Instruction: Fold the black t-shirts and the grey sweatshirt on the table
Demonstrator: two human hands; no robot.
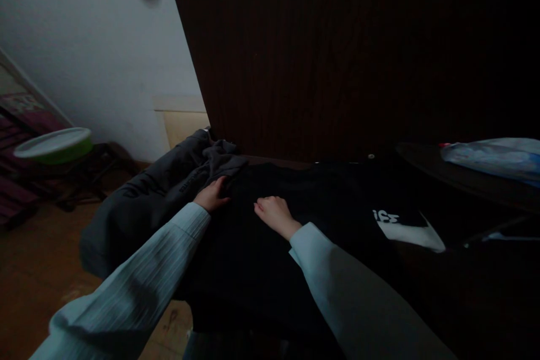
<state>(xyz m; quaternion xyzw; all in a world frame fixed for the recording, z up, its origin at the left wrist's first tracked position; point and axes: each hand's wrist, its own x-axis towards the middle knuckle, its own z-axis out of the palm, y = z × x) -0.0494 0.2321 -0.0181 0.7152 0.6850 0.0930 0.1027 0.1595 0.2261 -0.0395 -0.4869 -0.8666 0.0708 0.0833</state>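
Note:
A black garment (261, 264) lies spread over the surface in front of me, its folds and edges mostly lost in the dark. My left hand (212, 194) rests on its left part, thumb apart from the fingers, beside a dark grey garment (147, 191) with dark lettering. To the right, my right hand (277, 215) is on the black cloth with its fingers curled in. Whether cloth is pinched in those fingers is too dark to tell. White lettering and a pale patch (407, 233) show farther right.
A tall dark wooden panel (295, 56) rises behind the clothes. At the right lies a clear plastic bag (498, 157) with pale contents. Left, a green basin with a whitish top (59, 146) sits on a dark stand above the brown floor (37, 270), near the white wall (105, 39).

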